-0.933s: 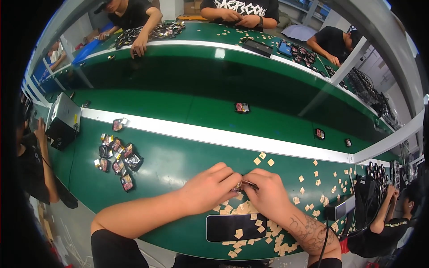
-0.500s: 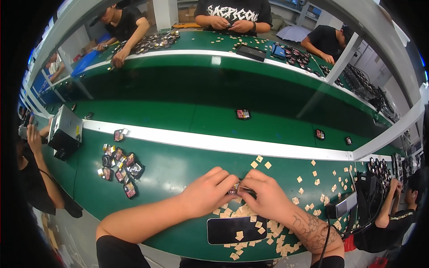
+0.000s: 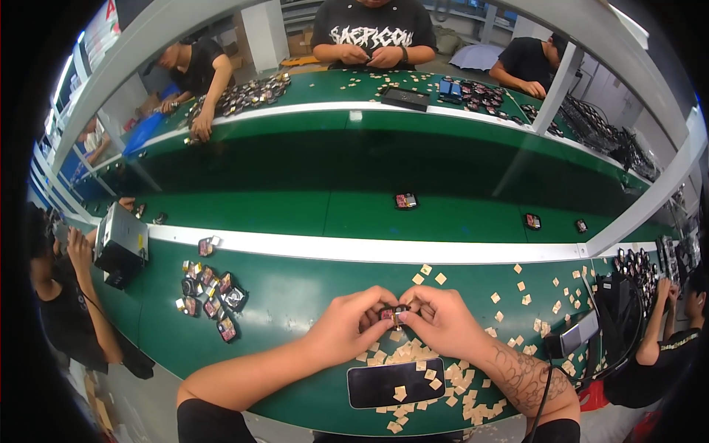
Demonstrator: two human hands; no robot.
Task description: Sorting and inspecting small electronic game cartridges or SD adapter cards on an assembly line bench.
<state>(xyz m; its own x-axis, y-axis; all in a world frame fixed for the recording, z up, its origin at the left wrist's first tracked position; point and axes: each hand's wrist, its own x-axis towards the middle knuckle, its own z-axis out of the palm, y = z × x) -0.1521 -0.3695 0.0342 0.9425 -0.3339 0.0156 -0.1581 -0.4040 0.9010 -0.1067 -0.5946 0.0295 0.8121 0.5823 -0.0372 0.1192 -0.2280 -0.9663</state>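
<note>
Between my two hands is a small black electronic module with a red and yellow face [image 3: 392, 314]. My left hand [image 3: 346, 325] is closed on its left side, the thumb lying along the near edge. From the other side, the fingers and thumb of my right hand [image 3: 447, 322] pinch the same module. Below the hands, many small cream-coloured square pieces [image 3: 459, 378] lie scattered on the green table [image 3: 295, 277]. A dark flat phone-like slab [image 3: 362, 387] rests among them, with a few squares on top.
Several similar modules [image 3: 210, 289] are piled on the left, near a grey-black box [image 3: 122, 238]. A white rail [image 3: 325, 247] separates my table from a green belt [image 3: 295, 210] carrying a few modules. At right stands a black-and-silver device [image 3: 572, 336] with cables. Other people work around.
My hands have shifted their grip, and the module's red and yellow face now shows between them. The whole view has tilted slightly, so the surroundings sit a little differently.
</note>
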